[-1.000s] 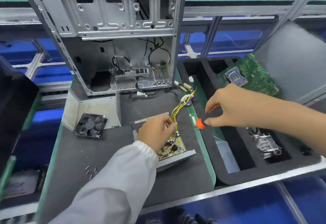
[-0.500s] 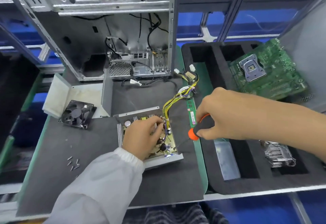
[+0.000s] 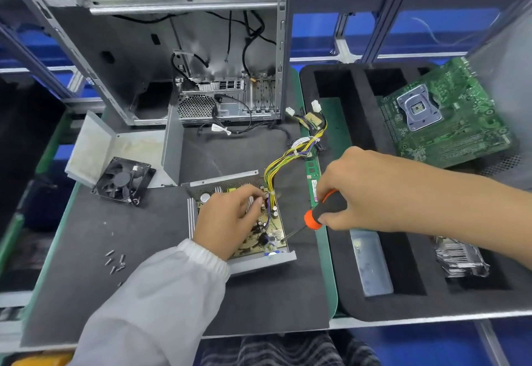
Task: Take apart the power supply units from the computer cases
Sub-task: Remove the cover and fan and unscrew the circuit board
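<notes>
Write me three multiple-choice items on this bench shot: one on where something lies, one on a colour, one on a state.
1. Where does the loose fan lie?
A. inside the computer case
B. on the mat, left of the power supply board
C. in the foam tray

2. What colour is the collar of the screwdriver handle, next to the shaft?
A. orange
B. blue
C. yellow

3. What is the left hand doing?
A. hanging idle off the bench
B. holding the motherboard
C. resting on the power supply board

Answers:
1. B: the fan sits on the dark mat, apart from the computer case.
2. A: an orange band shows just below the right hand.
3. C: its fingers curl over the board's parts near the yellow wires.
</notes>
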